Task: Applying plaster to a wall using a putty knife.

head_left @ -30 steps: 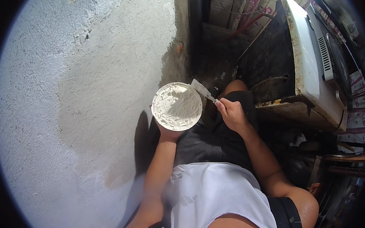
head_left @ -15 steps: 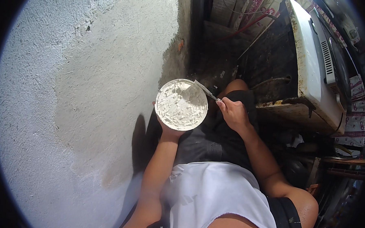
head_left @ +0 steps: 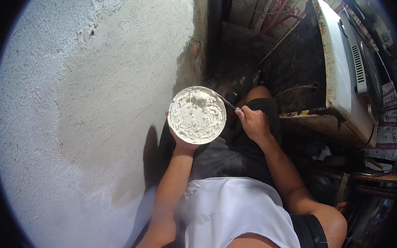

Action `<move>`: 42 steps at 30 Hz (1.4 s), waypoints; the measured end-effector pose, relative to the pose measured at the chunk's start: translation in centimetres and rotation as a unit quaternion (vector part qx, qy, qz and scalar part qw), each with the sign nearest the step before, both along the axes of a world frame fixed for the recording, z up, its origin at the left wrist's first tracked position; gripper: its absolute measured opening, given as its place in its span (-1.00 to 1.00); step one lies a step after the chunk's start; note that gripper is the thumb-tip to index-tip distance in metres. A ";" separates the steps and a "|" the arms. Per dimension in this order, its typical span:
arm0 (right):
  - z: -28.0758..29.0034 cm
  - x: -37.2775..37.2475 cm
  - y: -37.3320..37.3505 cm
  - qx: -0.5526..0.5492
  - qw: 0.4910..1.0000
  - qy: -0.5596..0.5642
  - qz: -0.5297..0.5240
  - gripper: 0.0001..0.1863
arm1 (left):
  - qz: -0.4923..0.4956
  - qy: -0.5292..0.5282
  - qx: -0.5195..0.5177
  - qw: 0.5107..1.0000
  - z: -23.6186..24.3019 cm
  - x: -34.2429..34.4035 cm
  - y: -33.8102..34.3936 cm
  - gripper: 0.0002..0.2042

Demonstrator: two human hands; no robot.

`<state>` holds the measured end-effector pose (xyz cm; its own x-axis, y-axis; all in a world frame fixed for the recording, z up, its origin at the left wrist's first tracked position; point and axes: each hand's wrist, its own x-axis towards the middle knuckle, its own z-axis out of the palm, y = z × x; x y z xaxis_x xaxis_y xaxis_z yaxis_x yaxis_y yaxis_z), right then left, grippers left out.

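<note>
A round tub (head_left: 171, 128) of off-white wall putty (head_left: 196, 117) is held in front of me, its mouth facing up. Most of my left hand (head_left: 185, 141) is hidden under and behind the tub, which it supports from the wall side. In my right hand (head_left: 254, 123) is the handle of a putty knife (head_left: 229, 104), gripped with fingers wrapped round. Its blade lies at the tub's far right rim, seen almost edge-on. Close on the left stands a rough wall (head_left: 115, 94) with a broad greyish, smoother patch on it.
On the right stands a rusty-edged white appliance (head_left: 332, 54) with a dark side, and another vented appliance (head_left: 358, 64) sits on it. Red-patterned cloth (head_left: 387, 114) hangs behind. A wooden shelf edge (head_left: 380, 177) is at the lower right. My knee (head_left: 257, 93) shows beyond the tub.
The putty knife's blade has turned at the rim, from showing its flat face to nearly edge-on. The putty's surface looks reshaped near the far rim. Both hands stay almost in place.
</note>
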<state>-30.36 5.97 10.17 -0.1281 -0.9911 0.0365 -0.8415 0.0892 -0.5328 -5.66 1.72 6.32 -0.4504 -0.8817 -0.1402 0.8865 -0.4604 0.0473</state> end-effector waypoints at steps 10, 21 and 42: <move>0.4 -0.9 0.3 0.084 0.905 -0.413 -0.053 -0.51 | -0.002 -0.002 0.007 1.000 -0.3 0.4 0.0 -0.15; 0.5 0.3 0.3 0.030 0.958 -0.285 0.000 -0.56 | -0.010 -0.042 0.027 0.999 -0.2 0.5 -0.2 -0.15; 2.4 -1.5 1.5 -0.117 0.980 -0.157 -0.032 -0.83 | 0.017 -0.008 0.044 0.999 -0.7 1.3 0.0 -0.14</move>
<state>-31.84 7.44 12.58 -0.2314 -0.9497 0.2109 -0.6287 -0.0194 -0.7774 -4.32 1.77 5.62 -0.4171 -0.8807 -0.2246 0.9014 -0.4325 0.0220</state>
